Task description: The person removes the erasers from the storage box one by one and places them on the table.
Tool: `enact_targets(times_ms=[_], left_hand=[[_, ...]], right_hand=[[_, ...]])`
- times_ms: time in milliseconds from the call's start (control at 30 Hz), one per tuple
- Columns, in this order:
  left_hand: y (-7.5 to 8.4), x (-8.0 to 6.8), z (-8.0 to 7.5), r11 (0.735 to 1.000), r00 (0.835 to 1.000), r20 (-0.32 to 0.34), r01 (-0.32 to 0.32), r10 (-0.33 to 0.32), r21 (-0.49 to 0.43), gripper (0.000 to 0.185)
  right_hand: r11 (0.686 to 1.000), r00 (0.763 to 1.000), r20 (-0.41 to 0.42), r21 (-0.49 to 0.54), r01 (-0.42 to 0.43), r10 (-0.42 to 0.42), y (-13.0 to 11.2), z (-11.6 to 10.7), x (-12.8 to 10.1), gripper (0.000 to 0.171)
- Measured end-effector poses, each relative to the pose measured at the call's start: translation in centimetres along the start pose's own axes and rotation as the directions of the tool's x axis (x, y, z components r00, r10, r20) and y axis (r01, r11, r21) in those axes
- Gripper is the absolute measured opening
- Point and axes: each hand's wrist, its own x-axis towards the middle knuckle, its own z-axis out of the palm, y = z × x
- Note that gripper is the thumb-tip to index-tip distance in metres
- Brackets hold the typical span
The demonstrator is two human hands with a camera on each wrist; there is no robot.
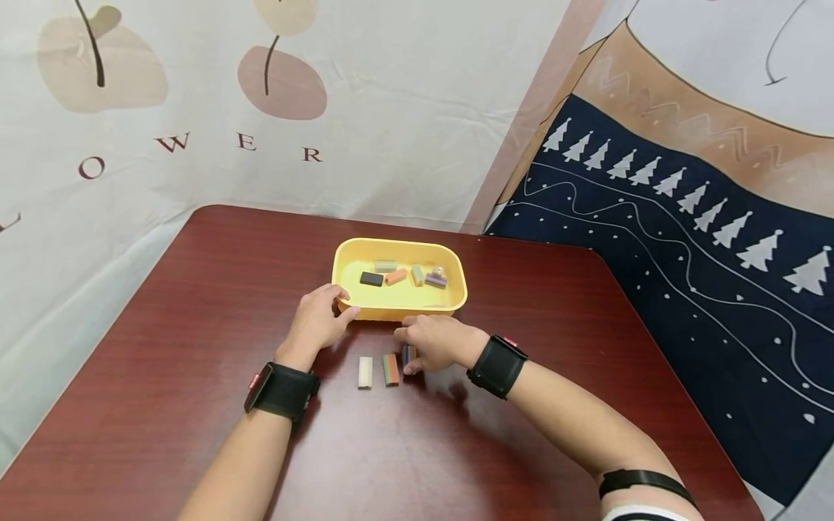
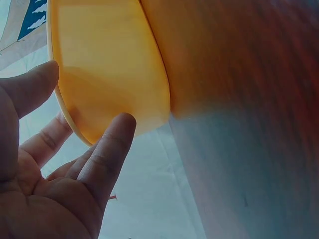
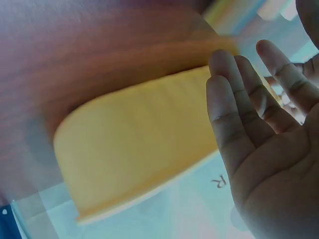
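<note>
Three small blocks lie in a row on the dark red worktop (image 1: pixel 195 347), just in front of a yellow tray (image 1: pixel 456 289): a cream block (image 1: pixel 365 372) on the left, a green-and-red block (image 1: pixel 390 369) in the middle, and a dark block (image 1: pixel 407 354) on the right, half hidden under the right hand (image 1: pixel 435 343). That hand rests palm down over the dark block with its fingers reaching toward the tray's near wall; the right wrist view shows the fingers straight and close together, gripping nothing. The left hand (image 1: pixel 319 318) sits at the tray's near left corner, fingers relaxed and spread narrowly, with fingertips (image 2: pixel 122 124) touching the outer wall and the thumb up by the rim. Inside the tray lie six more small blocks, well apart from the three outside: a black one (image 1: pixel 371 278), a grey one (image 1: pixel 385 265), an orange one (image 1: pixel 395 276), a pale green one (image 1: pixel 417 275), a purple one (image 1: pixel 435 281) and a small light one just behind it. The tray stands near the middle of the worktop, toward its far edge; bare wood stretches broadly to the left, right and near sides. Printed cloth hangs behind the far and right edges
</note>
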Motion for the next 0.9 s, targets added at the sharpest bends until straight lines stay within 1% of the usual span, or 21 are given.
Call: enact_targets(times_ms=[67,167,300,433,567,700,800,900], left_hand=[[0.0,0.0,0.0,1.0,1.0,0.0,0.003,-0.003,0.0,0.03],[0.0,-0.1,-0.1,1.0,1.0,0.003,0.007,-0.007,0.0,0.03],[0.1,-0.1,-0.2,1.0,1.0,0.008,0.008,-0.008,0.001,0.03],[0.2,-0.1,-0.1,1.0,1.0,0.007,0.003,-0.003,0.008,0.03],[0.1,-0.1,-0.1,1.0,1.0,0.003,0.003,-0.003,0.01,0.029],[0.2,0.0,-0.1,1.0,1.0,0.005,0.008,-0.008,0.009,0.029],[0.2,-0.1,-0.2,1.0,1.0,0.005,0.01,-0.01,0.01,0.029],[0.3,-0.1,-0.2,1.0,1.0,0.005,0.007,-0.007,0.008,0.029]], right_hand=[[1.0,1.0,-0.026,-0.003,0.016,-0.016,0.1,-0.6,0.0,0.037],[0.999,0.998,-0.062,0.025,0.028,-0.026,0.4,-1.5,0.0,0.034],[0.997,0.995,-0.097,0.077,0.022,-0.014,1.2,-2.6,0.0,0.035],[0.997,0.991,-0.13,0.077,0.002,0.008,2.1,-3.5,0.3,0.035],[0.997,0.986,-0.155,0.061,-0.048,0.057,3.2,-4.4,1.0,0.032],[0.992,0.981,-0.156,0.061,-0.106,0.114,4.5,-5.3,1.8,0.031],[0.984,0.974,-0.144,0.073,-0.165,0.174,5.8,-5.9,2.2,0.03],[0.967,0.962,-0.117,0.091,-0.237,0.247,7.1,-6.5,2.7,0.03]])
